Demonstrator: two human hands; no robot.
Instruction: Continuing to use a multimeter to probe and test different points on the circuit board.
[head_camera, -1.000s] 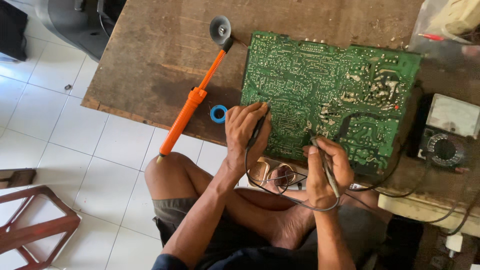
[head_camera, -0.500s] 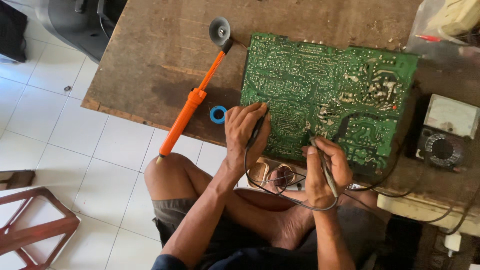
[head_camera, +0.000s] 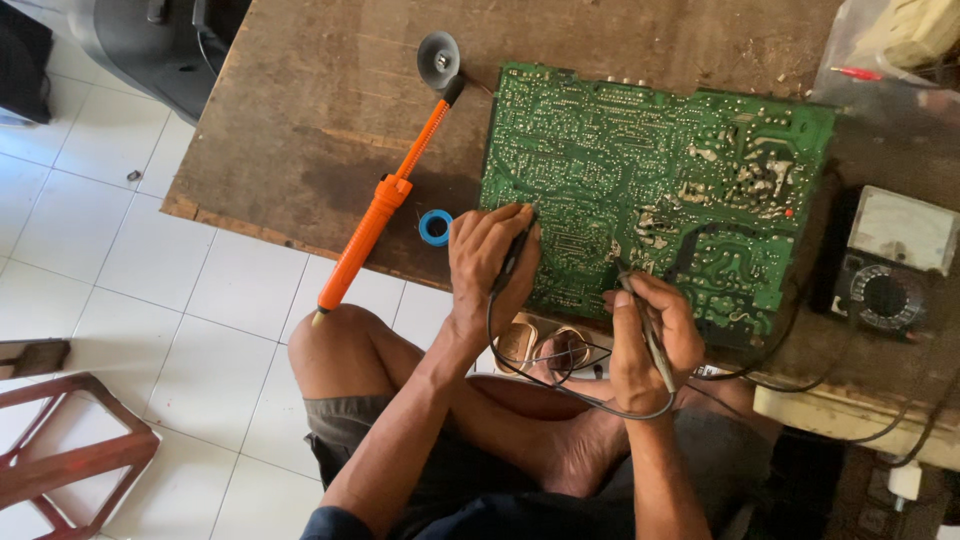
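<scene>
I see a green board (head_camera: 655, 190) patterned with fine pale traces and silver solder dots. My hands hold 2 black probes (head_camera: 512, 255). The pump (head_camera: 385, 205) is orange, the ring (head_camera: 435, 227) blue, the table (head_camera: 300, 110) dark brown, the meter (head_camera: 890, 265) black with a pale face, the tiles (head_camera: 110, 270) white.

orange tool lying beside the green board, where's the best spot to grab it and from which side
Probably the thick orange barrel of the orange tool, near its middle. It lies flat and diagonal on the wooden table, its lower tip overhanging the edge, with bare wood to its left. Come from above, fingers across the barrel; the left hand is nearest, though it holds a probe.
</scene>
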